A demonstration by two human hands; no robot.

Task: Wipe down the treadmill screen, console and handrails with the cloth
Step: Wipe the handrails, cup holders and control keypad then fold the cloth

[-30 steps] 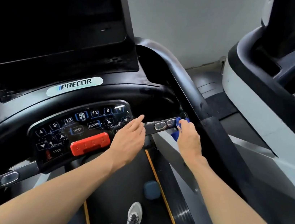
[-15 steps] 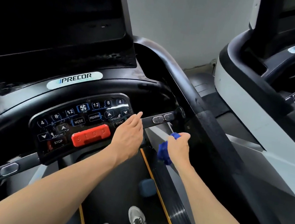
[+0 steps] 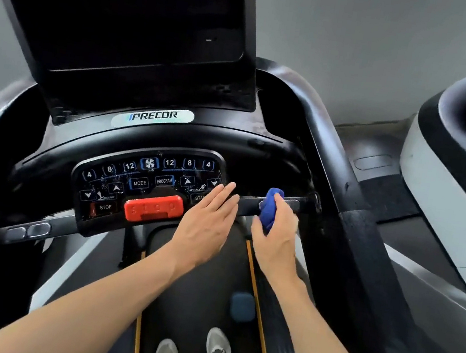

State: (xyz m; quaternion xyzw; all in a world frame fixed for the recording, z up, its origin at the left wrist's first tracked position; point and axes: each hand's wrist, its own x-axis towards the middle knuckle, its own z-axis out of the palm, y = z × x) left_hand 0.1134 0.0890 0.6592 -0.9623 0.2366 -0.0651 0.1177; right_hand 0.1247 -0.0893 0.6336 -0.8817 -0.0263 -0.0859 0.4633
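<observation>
On grip bar (image 3: 296, 204): right hand (image 3: 275, 236) apparently pressing cloth (image 3: 269, 211).

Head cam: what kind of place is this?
Likely a gym. The person stands on a Precor treadmill, its console with speed and incline keys and a red stop bar, and a second machine sits alongside on the right.

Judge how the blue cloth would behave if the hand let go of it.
The blue cloth looks soft and floppy, bunched in the right hand. It probably weighs little. Released, it would likely drape or drop rather than roll.
</observation>
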